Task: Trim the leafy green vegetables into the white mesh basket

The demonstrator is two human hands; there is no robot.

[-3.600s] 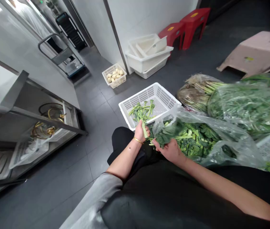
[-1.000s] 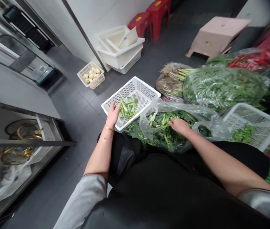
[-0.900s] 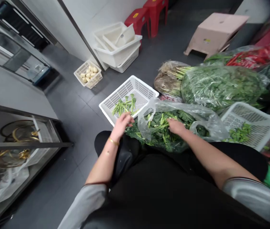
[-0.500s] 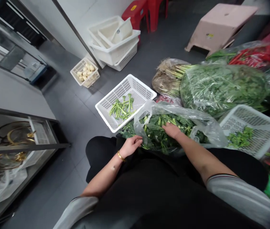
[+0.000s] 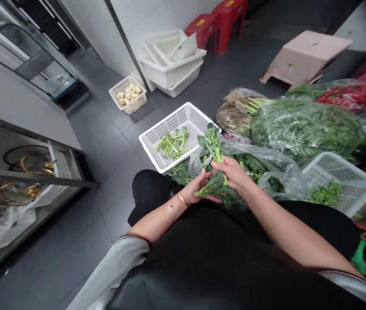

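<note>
i watched a clear plastic bag (image 5: 276,165) of leafy greens lying against the person's lap, just beside a white plastic basket (image 5: 157,140) of trimmed stems (image 5: 172,145). both arms reached forward, the right hand (image 5: 229,172) clenched round a leafy green stalk (image 5: 213,146), the left hand (image 5: 197,185) loosely curled beneath it.

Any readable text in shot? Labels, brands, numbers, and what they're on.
Yellow label on the pink stool: too small to read.
Yellow patches on the red stools: too small to tell if they bear any text.
No other readable text in view.
</note>
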